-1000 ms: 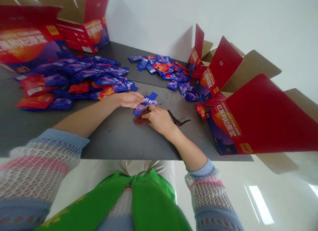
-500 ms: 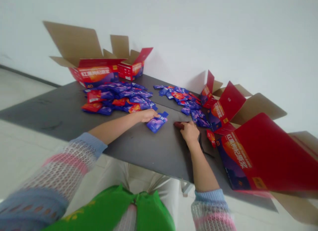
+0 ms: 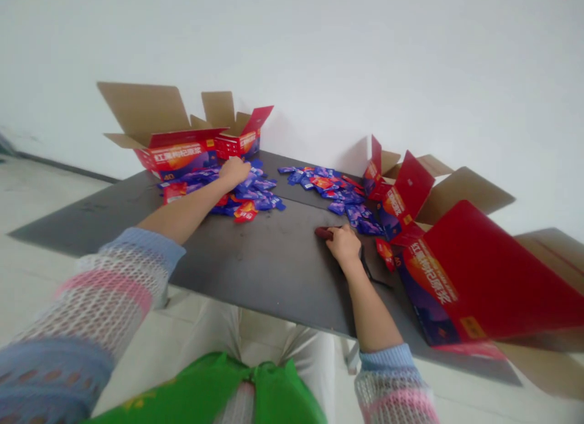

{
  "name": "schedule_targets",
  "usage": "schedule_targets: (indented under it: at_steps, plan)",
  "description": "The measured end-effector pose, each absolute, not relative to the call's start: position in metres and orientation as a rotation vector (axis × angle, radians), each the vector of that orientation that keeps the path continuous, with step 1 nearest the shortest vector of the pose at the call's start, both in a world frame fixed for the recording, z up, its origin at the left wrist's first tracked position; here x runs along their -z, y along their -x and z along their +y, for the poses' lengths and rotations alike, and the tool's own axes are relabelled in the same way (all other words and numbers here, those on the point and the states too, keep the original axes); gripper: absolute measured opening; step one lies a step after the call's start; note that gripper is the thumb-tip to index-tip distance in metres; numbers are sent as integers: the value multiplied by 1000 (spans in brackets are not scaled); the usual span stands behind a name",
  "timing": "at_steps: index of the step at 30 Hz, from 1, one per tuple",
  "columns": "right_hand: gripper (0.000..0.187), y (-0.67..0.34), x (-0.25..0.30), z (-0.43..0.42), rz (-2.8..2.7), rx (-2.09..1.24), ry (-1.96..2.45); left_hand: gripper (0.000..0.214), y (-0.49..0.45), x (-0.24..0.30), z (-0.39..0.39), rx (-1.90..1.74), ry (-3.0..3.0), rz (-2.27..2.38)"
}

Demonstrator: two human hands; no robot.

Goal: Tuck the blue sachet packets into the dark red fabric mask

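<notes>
My left hand (image 3: 234, 171) reaches over the far side of a heap of blue and red sachets (image 3: 255, 196), and its fingers are hidden among them. A red sachet (image 3: 245, 213) lies at the heap's near edge. My right hand (image 3: 343, 243) rests on the dark grey table (image 3: 269, 272), its fingers closed over a dark red object (image 3: 322, 232). A thin black object (image 3: 375, 276) lies beside my right wrist; it is too small to name. A second spread of sachets (image 3: 331, 190) lies just beyond my right hand.
Two open red cartons (image 3: 176, 157) stand at the table's far left, against a white wall. Flattened red cartons (image 3: 483, 269) with tan flaps crowd the right side and overhang the table's edge. The tiled floor shows beyond the left edge. My green apron (image 3: 205, 390) is below the near edge.
My left hand has moved away from the table's middle to the far heap. The blue sachet it touched no longer lies in the middle. My right hand has barely moved.
</notes>
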State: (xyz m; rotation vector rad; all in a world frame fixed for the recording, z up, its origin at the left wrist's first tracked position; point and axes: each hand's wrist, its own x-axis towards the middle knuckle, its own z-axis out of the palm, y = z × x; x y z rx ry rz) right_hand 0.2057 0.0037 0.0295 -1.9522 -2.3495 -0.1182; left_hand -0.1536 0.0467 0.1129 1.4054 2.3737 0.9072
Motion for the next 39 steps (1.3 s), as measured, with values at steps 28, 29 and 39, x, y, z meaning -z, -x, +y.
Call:
schedule_targets:
  at_steps: [28,29,39]
  plan:
    - [35,-207,-30,6,-2359,-3,1924,52,157,-70,69,-1035,-1973,2805]
    - [35,-206,-30,6,-2360,-1,1919,51,148,-71,72,-1067,-1984,2776]
    - [32,-205,-27,5,-2354,37,1898,37,12,-62,111,-906,-2150,2303]
